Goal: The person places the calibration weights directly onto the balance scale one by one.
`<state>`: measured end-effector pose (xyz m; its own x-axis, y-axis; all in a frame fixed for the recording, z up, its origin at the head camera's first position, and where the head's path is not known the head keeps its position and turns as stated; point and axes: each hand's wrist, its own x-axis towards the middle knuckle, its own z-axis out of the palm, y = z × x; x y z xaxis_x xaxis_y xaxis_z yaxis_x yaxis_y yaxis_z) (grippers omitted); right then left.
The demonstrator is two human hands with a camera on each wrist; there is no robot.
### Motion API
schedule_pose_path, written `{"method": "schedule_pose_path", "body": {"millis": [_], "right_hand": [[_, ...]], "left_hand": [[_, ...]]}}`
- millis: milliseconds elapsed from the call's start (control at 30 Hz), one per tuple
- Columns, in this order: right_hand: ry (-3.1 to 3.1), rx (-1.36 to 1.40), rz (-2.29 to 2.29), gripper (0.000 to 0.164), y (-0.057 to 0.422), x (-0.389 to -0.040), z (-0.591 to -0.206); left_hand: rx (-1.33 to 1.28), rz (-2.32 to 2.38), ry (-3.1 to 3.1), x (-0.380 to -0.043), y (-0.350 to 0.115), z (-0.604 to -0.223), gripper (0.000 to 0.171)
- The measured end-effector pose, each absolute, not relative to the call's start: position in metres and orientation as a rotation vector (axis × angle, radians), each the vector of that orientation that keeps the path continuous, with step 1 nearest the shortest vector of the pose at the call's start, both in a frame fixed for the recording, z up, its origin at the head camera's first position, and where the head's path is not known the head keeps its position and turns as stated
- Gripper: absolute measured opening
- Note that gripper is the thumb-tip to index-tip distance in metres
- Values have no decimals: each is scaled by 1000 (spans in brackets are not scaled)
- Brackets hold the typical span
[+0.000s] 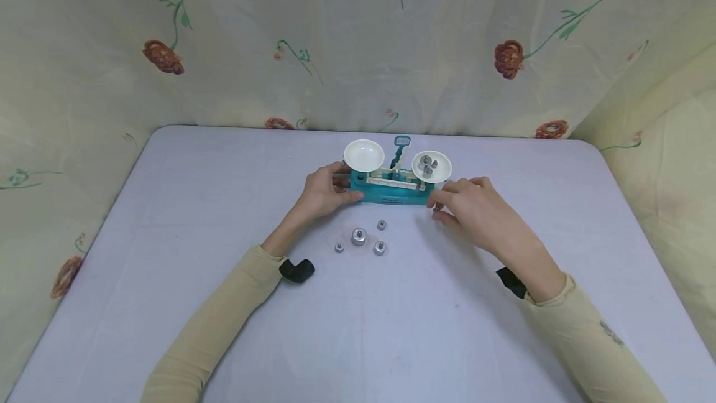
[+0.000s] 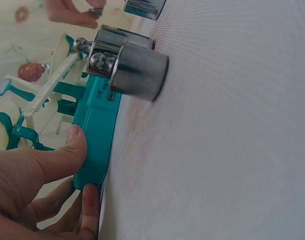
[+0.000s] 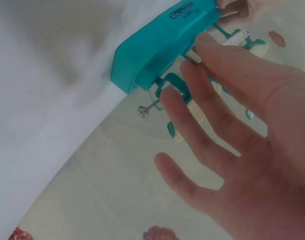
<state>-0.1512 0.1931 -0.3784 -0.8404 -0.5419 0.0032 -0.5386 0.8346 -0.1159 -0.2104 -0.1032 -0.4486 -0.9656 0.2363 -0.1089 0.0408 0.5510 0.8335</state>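
Observation:
A teal balance scale (image 1: 388,194) with two white pans stands near the far side of the table. My left hand (image 1: 324,193) grips the left end of its base, thumb on the front face. Several small metal weights (image 1: 427,166) sit in the right pan; the left pan (image 1: 364,155) holds nothing. By the base's right end, my right hand (image 1: 472,213) pinches a small metal weight (image 2: 96,11), mostly hidden by the fingers. In front of the scale, several knobbed metal weights stand on the table, the biggest being a cylindrical weight (image 1: 359,237).
A pale cloth covers the table (image 1: 358,341). Behind it hangs a floral curtain (image 1: 335,30), which also runs along both sides. Black wrist straps (image 1: 296,271) show at both sleeves.

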Motion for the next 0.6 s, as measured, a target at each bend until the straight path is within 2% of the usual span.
{"method": "schedule_pose_path", "body": {"millis": [600], "right_hand": [[3071, -800, -220, 20, 193, -157, -360]], "left_hand": [[218, 1380, 2568, -210, -104, -449, 64]]}}
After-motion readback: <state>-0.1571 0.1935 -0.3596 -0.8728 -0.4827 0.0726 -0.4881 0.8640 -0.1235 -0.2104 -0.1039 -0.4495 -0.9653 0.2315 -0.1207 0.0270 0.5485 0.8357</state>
